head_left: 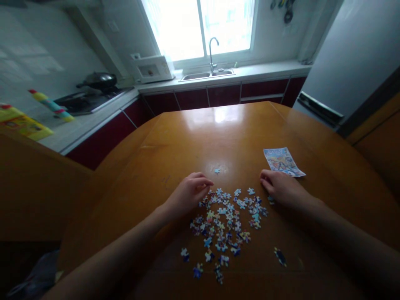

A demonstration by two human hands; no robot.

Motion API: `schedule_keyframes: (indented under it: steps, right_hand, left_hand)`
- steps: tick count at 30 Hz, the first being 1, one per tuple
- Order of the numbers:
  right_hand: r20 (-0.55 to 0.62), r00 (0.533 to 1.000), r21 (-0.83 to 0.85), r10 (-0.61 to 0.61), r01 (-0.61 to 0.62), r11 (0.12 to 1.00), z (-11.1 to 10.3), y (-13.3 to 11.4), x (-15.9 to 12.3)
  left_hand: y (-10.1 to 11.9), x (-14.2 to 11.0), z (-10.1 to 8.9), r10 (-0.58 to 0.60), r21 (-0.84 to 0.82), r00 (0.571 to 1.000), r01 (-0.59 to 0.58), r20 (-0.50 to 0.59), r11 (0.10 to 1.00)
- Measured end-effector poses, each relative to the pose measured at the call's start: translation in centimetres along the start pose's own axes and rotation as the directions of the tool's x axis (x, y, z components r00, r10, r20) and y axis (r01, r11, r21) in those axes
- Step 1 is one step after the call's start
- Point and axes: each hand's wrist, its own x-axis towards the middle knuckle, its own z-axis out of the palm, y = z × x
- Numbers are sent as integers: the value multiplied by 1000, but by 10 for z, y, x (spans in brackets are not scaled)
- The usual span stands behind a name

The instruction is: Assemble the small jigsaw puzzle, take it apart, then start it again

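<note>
Loose jigsaw puzzle pieces (229,216) lie in a spread heap on the wooden table (150,166), mostly pale blue and white, some yellow and dark blue. My left hand (190,192) hovers at the heap's upper left edge, fingers bent and a gap between thumb and forefinger; nothing shows in it. A single light blue piece (217,171) lies apart, just beyond that hand. To the right of the heap, my right hand (283,187) is closed with curled fingers; whatever they hold, if anything, is hidden. Just beyond it lies a printed picture sheet (279,158).
A dark piece (280,257) lies apart at the lower right. Past the table are a counter with a sink (206,76), a white microwave (153,68) and a stove with a pan (100,79). A fridge (353,62) stands at the right, yellow bottles (23,123) at the left.
</note>
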Motion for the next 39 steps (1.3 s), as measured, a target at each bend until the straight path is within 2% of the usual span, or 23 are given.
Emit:
schedule_keyframes:
  steps: [6,11,18,22,26,32,39]
  right_hand:
    - [-2,1000,6,-3,3,1000,0,1,0]
    - [12,1000,24,3,-3,1000,-1,2,0]
    - [4,1000,24,4,-4,1000,0,5,1]
    - [19,1000,3,13,-13,1000,-1,4,1]
    - [18,1000,1,10,-10,1000,-2,3,1]
    - [16,1000,16,4,-4,1000,-1,4,0]
    - [5,1000,24,2,-2,1000,-2,4,0]
  left_hand:
    - [-4,-24,-2,40,97,999,-39,-5,995]
    - [-12,-24,-7,138,128,990,-142,44,982]
    - [-18,-22,-22,242,170,940,-286,241,943]
    - [-19,-22,-20,339,136,896,-388,285,912]
    - [-22,-21,-19,382,134,880,-430,282,893]
    - [-26,-20,-18,387,45,882,-413,269,910]
    - [-28,-17,-11,363,-9,918,-366,160,931]
